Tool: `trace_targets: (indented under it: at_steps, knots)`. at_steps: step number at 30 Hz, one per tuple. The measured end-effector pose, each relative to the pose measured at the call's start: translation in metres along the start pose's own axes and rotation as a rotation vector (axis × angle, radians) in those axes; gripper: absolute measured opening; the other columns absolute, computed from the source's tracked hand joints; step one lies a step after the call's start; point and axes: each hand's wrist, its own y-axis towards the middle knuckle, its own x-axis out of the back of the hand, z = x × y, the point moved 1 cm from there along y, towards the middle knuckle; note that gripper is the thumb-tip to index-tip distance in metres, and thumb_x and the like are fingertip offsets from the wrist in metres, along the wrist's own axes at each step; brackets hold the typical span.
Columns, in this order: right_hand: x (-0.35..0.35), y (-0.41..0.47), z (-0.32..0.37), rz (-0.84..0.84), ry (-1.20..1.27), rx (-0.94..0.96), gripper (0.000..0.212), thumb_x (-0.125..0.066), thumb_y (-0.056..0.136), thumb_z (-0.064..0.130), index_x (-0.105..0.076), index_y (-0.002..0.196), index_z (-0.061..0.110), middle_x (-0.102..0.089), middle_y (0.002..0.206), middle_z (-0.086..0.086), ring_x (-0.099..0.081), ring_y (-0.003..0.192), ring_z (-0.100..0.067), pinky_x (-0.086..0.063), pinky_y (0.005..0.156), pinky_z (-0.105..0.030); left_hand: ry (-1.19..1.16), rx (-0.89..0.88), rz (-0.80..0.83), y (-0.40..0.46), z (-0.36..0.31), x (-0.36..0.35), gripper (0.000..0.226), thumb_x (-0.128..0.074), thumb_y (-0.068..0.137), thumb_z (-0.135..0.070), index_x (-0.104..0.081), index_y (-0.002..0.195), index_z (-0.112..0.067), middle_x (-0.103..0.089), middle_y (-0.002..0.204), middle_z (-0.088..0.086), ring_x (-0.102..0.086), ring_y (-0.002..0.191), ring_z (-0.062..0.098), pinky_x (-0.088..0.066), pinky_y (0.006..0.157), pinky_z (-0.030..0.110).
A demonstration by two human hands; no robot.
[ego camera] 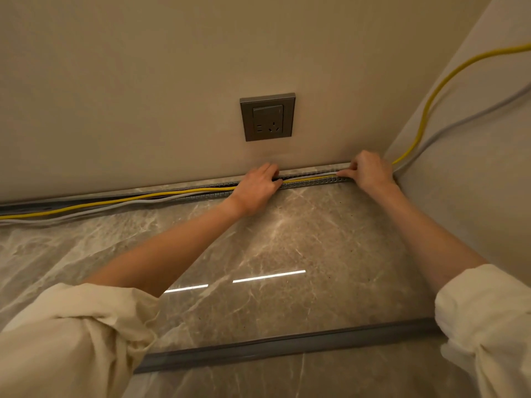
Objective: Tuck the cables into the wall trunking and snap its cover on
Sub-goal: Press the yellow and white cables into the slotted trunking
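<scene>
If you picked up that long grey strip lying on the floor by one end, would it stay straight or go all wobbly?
The grey strip looks long, thin and plastic, so it would probably droop and wobble, not stay rigid. It seems light for its length. On the shiny floor it would likely slide easily when pushed.

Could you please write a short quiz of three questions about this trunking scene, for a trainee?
1. True or false: the trunking cover is already snapped on.
2. Which cable colours run along the trunking? A) yellow and grey B) red and black C) blue only
3. What is on the wall above the left hand and right hand?

Key: 1. False, it lies on the floor near the person. 2. A, the yellow cable and grey cables. 3. A wall socket.
</scene>
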Motion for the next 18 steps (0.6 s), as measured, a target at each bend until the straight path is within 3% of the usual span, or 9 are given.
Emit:
trace_targets:
  at_steps: [2, 4, 9, 12, 15, 18]
  knots:
    - [-0.003, -0.002, -0.002, -0.036, -0.016, 0.015, 0.037, -0.069, 0.078, 0.044, -0.075, 0.087, 0.008, -0.069, 0.095, -0.023, -0.060, 0.097, -0.038, -0.045, 0.081, -0.040, 0.008, -0.039, -0.023, 0.004, -0.007, -0.002, 0.024, -0.053, 0.090, -0.011, -0.059, 0.111, -0.002, -0.056, 0.107, 0.019, -0.055, 0.096, 0.036, -0.047, 0.069, 0.041]
    - [-0.006, -0.005, -0.002, -0.106, -0.073, 0.015, 0.036, -0.067, 0.079, 0.045, -0.075, 0.092, 0.012, -0.062, 0.104, -0.024, -0.052, 0.105, -0.038, -0.038, 0.091, -0.041, -0.026, -0.057, -0.018, 0.014, -0.014, -0.004, 0.034, -0.057, 0.087, -0.010, -0.054, 0.120, -0.005, -0.056, 0.112, 0.018, -0.055, 0.098, 0.034, -0.048, 0.070, 0.042]
    - [-0.017, -0.017, -0.004, -0.249, -0.158, 0.027, 0.033, -0.063, 0.082, 0.041, -0.074, 0.096, 0.013, -0.051, 0.111, -0.017, -0.042, 0.108, -0.036, -0.030, 0.092, -0.043, -0.070, -0.079, 0.015, 0.041, -0.029, -0.006, 0.040, -0.046, 0.095, -0.019, -0.045, 0.135, -0.016, -0.051, 0.123, 0.017, -0.049, 0.111, 0.033, -0.045, 0.079, 0.043]
    - [-0.027, -0.030, -0.013, -0.372, -0.011, 0.024, 0.022, -0.063, 0.083, 0.029, -0.073, 0.093, 0.011, -0.051, 0.115, -0.016, -0.044, 0.110, -0.036, -0.031, 0.091, -0.042, -0.076, -0.076, 0.009, 0.047, -0.030, -0.008, 0.037, -0.039, 0.099, -0.023, -0.046, 0.134, -0.014, -0.051, 0.121, 0.016, -0.047, 0.111, 0.033, -0.041, 0.081, 0.042]
    - [-0.037, -0.045, -0.023, -0.504, 0.221, -0.042, 0.018, -0.062, 0.086, 0.021, -0.071, 0.090, 0.005, -0.060, 0.099, -0.018, -0.054, 0.097, -0.035, -0.040, 0.084, -0.040, -0.090, -0.068, -0.006, 0.049, -0.030, -0.012, 0.038, -0.035, 0.099, -0.027, -0.047, 0.131, -0.011, -0.050, 0.119, 0.016, -0.047, 0.110, 0.031, -0.040, 0.082, 0.040]
    - [-0.044, -0.052, -0.025, -0.521, 0.495, -0.212, 0.020, -0.060, 0.088, 0.020, -0.068, 0.086, 0.001, -0.067, 0.084, -0.019, -0.062, 0.081, -0.034, -0.045, 0.071, -0.039, -0.171, -0.013, -0.037, 0.051, -0.032, -0.015, 0.035, -0.040, 0.098, -0.027, -0.054, 0.125, -0.010, -0.052, 0.114, 0.014, -0.048, 0.108, 0.031, -0.038, 0.082, 0.039]
